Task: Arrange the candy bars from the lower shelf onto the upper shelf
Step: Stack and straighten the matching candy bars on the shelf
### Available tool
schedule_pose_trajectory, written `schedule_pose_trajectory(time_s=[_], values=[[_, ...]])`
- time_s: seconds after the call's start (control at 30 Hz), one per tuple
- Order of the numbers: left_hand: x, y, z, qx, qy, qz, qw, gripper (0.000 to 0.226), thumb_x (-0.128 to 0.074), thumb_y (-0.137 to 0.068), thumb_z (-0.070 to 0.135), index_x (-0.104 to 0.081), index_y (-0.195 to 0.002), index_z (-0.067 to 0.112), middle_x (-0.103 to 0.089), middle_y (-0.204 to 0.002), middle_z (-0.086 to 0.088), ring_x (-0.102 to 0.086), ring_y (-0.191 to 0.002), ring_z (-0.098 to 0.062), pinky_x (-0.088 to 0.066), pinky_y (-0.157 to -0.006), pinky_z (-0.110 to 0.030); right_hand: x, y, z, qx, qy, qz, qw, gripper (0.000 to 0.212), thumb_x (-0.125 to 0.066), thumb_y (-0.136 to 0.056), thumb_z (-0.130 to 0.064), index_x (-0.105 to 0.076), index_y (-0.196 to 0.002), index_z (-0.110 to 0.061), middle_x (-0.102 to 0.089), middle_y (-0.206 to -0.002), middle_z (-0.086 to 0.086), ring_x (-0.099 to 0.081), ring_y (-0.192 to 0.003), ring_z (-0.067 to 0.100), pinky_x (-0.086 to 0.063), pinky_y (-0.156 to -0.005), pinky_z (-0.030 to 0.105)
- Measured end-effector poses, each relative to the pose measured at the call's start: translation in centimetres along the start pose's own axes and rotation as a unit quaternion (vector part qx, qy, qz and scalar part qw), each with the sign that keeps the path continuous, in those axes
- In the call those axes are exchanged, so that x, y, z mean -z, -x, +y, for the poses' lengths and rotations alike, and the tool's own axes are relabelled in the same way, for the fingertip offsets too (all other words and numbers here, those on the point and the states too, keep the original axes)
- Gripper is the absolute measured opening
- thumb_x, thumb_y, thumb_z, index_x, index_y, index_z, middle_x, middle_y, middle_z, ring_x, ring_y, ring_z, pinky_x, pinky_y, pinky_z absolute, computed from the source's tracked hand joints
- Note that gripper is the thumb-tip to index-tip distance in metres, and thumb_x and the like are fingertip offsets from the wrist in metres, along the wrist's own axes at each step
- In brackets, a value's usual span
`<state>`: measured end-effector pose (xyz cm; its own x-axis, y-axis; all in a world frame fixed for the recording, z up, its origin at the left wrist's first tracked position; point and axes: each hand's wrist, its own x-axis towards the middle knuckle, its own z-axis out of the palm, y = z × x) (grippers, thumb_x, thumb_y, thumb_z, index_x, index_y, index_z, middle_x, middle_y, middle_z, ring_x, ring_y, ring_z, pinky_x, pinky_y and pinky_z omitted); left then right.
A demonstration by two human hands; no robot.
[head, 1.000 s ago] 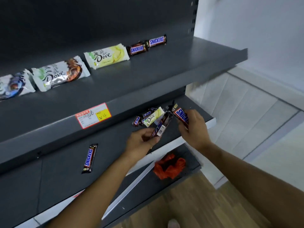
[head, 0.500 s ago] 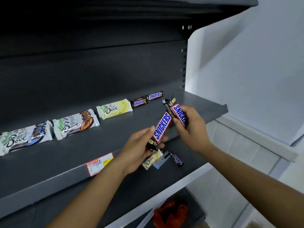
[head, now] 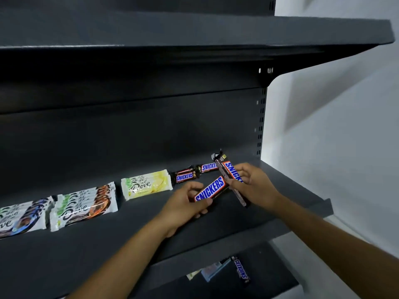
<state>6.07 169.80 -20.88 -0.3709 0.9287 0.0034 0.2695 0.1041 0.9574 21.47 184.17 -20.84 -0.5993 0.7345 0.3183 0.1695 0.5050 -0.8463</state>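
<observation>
My left hand (head: 185, 207) grips a Snickers bar (head: 210, 189) low over the upper shelf (head: 280, 197), logo facing up. My right hand (head: 254, 186) holds a second Snickers bar (head: 230, 171), tilted with its top end pointing up and back. The two bars nearly touch at the middle. Along the back of the upper shelf lie two small Snickers bars (head: 185, 176) (head: 208, 167). Left of them lie a yellow Dove pack (head: 146, 184), an orange Dove pack (head: 84, 206) and a blue Dove pack (head: 21, 219). On the lower shelf (head: 269, 281) lie another Snickers bar (head: 241, 270) and pale wrappers (head: 212, 271).
A dark shelf board (head: 302, 33) overhangs the upper shelf well above my hands. The dark back panel (head: 151, 130) closes the rear. A white wall (head: 334, 137) stands to the right of the shelving.
Both hands rose from the lower shelf with a Snickers bar each and now hover over the upper shelf. The view tilted upward, so the floor and the red bag dropped out of sight.
</observation>
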Motion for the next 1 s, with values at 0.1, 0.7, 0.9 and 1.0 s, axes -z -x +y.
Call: schedule_pose_trajectory(time_s=[0.1,0.7,0.9,1.0], values=[[-0.3,-2.2,-0.6,-0.096,-0.205,0.071,0.971,0.032,-0.079,-0.072,0.022,-0.06,-0.097,0.028,-0.065,-0.092,0.014,-0.058,-0.08,0.008,-0.04,-0.07,-0.005,0.3,-1.8,1.4,-0.021,-0.024,-0.009,0.999,0.02,-0.07,-0.081,-0.023,-0.058,-0.096,-0.022,-0.072,-0.09,-0.003,-0.07,-0.083,0.011,-0.056,-0.083,0.043],[9.2,0.4,-5.2,-0.104,-0.422,0.205,0.877,0.037,-0.068,-0.08,0.037,-0.064,-0.114,0.025,-0.065,-0.113,0.005,-0.059,-0.103,-0.014,-0.045,-0.088,-0.026,-9.9,-5.4,-2.2,0.018,-0.05,-0.158,0.986,0.02,-0.068,-0.082,-0.014,-0.059,-0.099,-0.019,-0.069,-0.093,-0.007,-0.068,-0.085,0.007,-0.055,-0.085,0.034],[15.5,4.1,-7.0,-0.116,-0.471,0.265,0.834,0.036,-0.07,-0.08,0.03,-0.065,-0.114,0.023,-0.068,-0.106,0.004,-0.055,-0.099,-0.023,-0.04,-0.085,-0.03,-15.5,-4.5,-5.6,0.17,0.164,-0.117,0.965,0.027,-0.066,-0.082,-0.025,-0.063,-0.109,-0.021,-0.06,-0.104,-0.005,-0.057,-0.088,0.008,-0.045,-0.076,0.023],[19.2,6.4,-8.0,-0.121,-0.493,0.29,0.811,0.036,-0.075,-0.074,0.026,-0.068,-0.109,0.026,-0.07,-0.099,0.009,-0.053,-0.091,-0.021,-0.042,-0.081,-0.035,-18.7,-3.5,-7.4,0.205,0.228,-0.093,0.947,0.036,-0.062,-0.085,-0.026,-0.059,-0.12,-0.019,-0.057,-0.114,-0.003,-0.053,-0.102,0.013,-0.044,-0.087,0.027]])
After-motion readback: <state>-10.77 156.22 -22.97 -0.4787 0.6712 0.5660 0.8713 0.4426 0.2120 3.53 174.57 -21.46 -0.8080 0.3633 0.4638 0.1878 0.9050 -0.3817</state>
